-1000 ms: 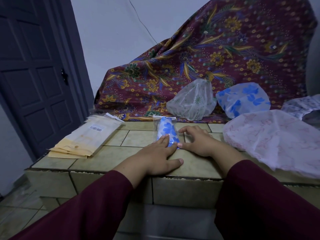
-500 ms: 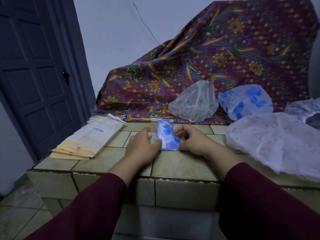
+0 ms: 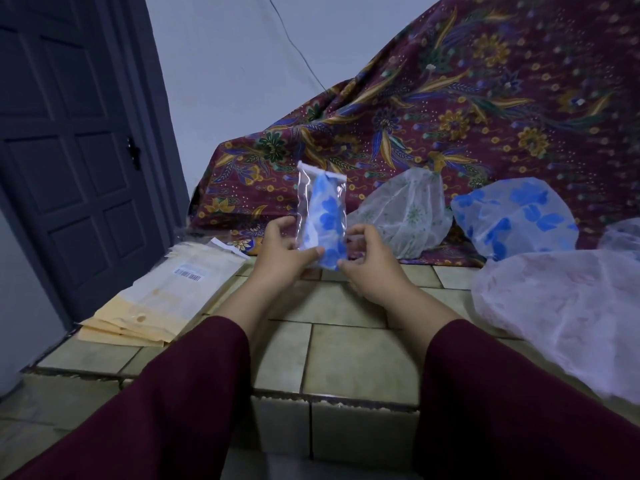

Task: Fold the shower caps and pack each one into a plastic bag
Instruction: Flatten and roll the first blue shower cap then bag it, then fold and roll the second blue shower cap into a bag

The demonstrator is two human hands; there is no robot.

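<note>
A clear plastic bag point(image 3: 304, 192) holding a folded blue-flowered shower cap point(image 3: 327, 216) stands upright in the air above the tiled counter point(image 3: 346, 355). My left hand point(image 3: 282, 252) pinches its lower left edge and my right hand point(image 3: 369, 259) pinches its lower right corner. Loose caps lie behind and to the right: a white green-patterned cap point(image 3: 403, 213), a blue-flowered cap point(image 3: 512, 216) and a large pink-patterned cap point(image 3: 568, 313).
A stack of flat plastic bags on yellow backing point(image 3: 162, 292) lies at the counter's left end. A dark red batik cloth point(image 3: 450, 109) covers something bulky behind the caps. A dark door point(image 3: 69, 150) stands at the left. The counter's front edge drops off below my arms.
The bagged cap lay flat on the counter under both hands one second ago. Both hands have lifted it and turned it upright, holding it by its lower end.
</note>
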